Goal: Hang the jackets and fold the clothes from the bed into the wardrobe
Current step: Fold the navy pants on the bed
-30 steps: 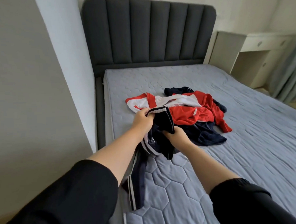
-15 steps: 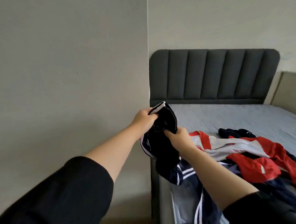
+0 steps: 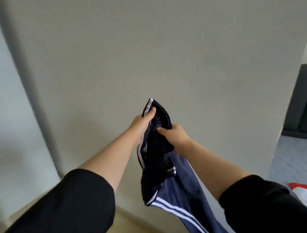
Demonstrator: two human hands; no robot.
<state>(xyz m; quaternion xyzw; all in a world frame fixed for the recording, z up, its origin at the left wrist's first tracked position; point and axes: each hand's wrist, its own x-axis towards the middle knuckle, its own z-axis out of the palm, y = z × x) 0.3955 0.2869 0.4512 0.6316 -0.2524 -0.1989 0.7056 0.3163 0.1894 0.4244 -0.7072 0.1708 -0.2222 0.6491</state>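
Note:
A navy track jacket (image 3: 176,181) with white stripes hangs in the air in front of a grey wall. My left hand (image 3: 142,123) grips its upper edge, thumb over the white-trimmed hem. My right hand (image 3: 176,136) holds the bunched dark fabric just to the right. The rest of the jacket trails down toward the lower right. A corner of a red and white garment (image 3: 306,191) lies on the bed (image 3: 293,156) at the far right edge.
A plain grey wall (image 3: 147,55) fills most of the view, with a paler panel (image 3: 8,121) at the left. The dark padded headboard (image 3: 302,100) shows at the right edge. A strip of beige floor (image 3: 144,226) runs along the bottom.
My view has swung left, away from the bed toward the wall. Both hands have carried the navy jacket off the bed, and the pile of clothes has slid almost out of view.

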